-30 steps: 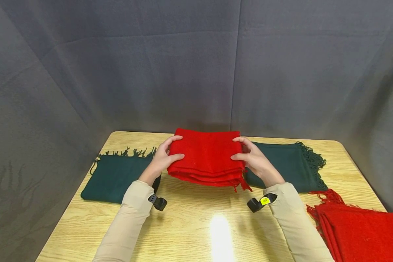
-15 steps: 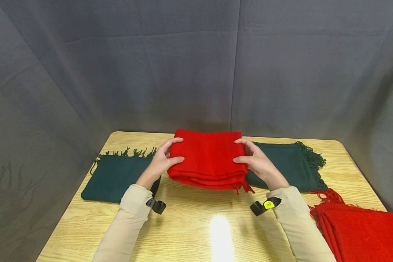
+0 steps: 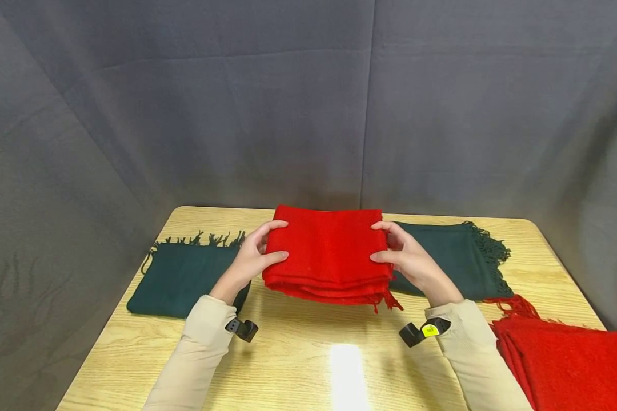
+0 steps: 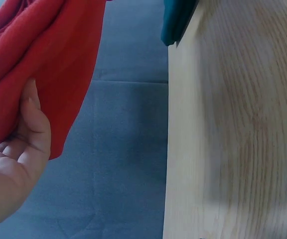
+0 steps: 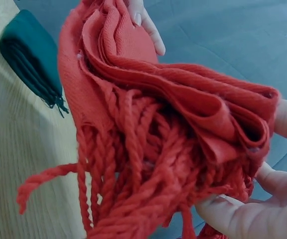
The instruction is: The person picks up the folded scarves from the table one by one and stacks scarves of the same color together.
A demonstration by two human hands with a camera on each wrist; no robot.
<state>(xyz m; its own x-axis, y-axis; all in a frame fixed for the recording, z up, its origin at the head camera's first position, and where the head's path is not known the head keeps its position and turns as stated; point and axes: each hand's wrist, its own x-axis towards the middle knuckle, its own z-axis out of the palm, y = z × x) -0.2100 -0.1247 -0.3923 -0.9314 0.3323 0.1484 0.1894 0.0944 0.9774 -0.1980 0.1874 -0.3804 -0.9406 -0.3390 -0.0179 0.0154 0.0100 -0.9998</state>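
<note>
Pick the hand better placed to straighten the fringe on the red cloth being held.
Probably the right hand: the fringe hangs at the right end of the red cloth, close by that hand. The left hand grips the opposite end, where no fringe shows.

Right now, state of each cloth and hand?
Held red cloth: folded, off the table, fringe hanging
Left hand: gripping its left side
Right hand: gripping its right side
Left green cloth: folded, on the table
Right green cloth: lying flat, partly hidden
Other red cloth: folded, cut by frame
</note>
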